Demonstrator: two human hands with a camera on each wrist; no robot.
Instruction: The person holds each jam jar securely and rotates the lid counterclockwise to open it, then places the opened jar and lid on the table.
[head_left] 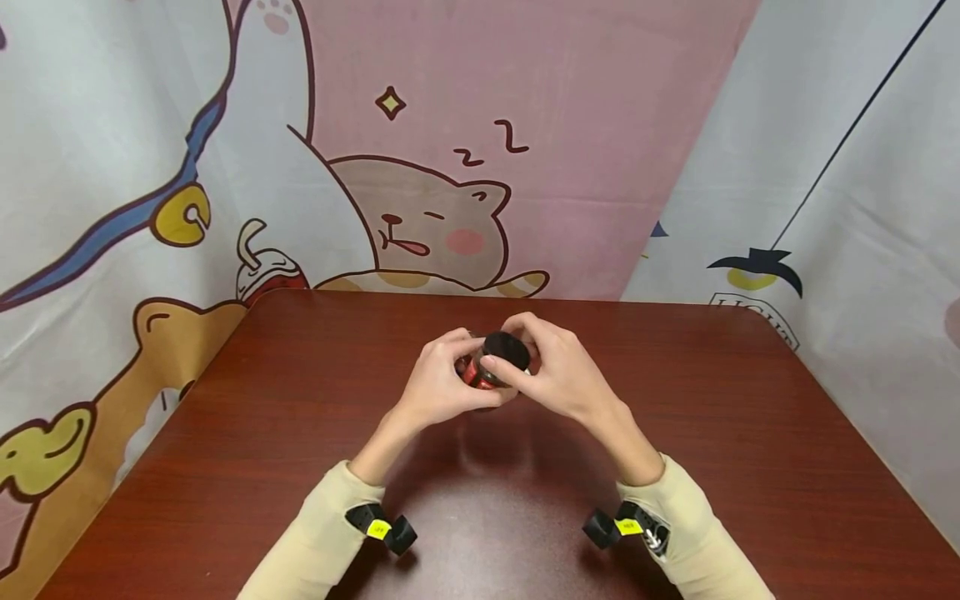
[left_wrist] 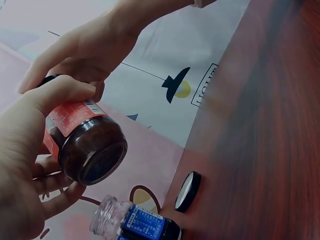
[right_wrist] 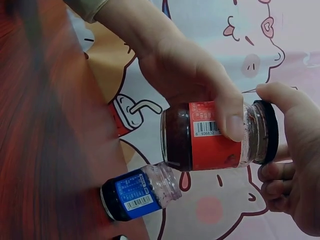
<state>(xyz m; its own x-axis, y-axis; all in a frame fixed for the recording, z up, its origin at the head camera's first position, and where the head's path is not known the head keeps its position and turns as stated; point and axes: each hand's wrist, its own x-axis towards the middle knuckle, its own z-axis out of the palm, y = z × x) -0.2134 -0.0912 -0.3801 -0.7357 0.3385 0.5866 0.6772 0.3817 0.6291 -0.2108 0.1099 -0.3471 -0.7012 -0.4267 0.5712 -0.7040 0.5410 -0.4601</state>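
A glass jar (right_wrist: 177, 142) with a red label and dark contents is held above the table, tilted. My left hand (head_left: 435, 383) grips it around the body, thumb across the label. Around the jar's black lid (head_left: 506, 350), my right hand (head_left: 566, 371) curls its thumb and fingers. That lid is on the jar mouth in the right wrist view. Below stands a second jar (left_wrist: 145, 222) with a blue label, uncovered, dark at the bottom and clear near its mouth. A loose black lid (left_wrist: 188, 192) with a pale inside is next to it. Both are largely hidden behind my hands in the head view.
The dark red wooden table (head_left: 300, 467) reaches back to a cartoon-printed cloth (head_left: 585, 150), which also hangs at both sides. A black wrist camera (head_left: 382, 527) is strapped over each pale sleeve (head_left: 311, 533).
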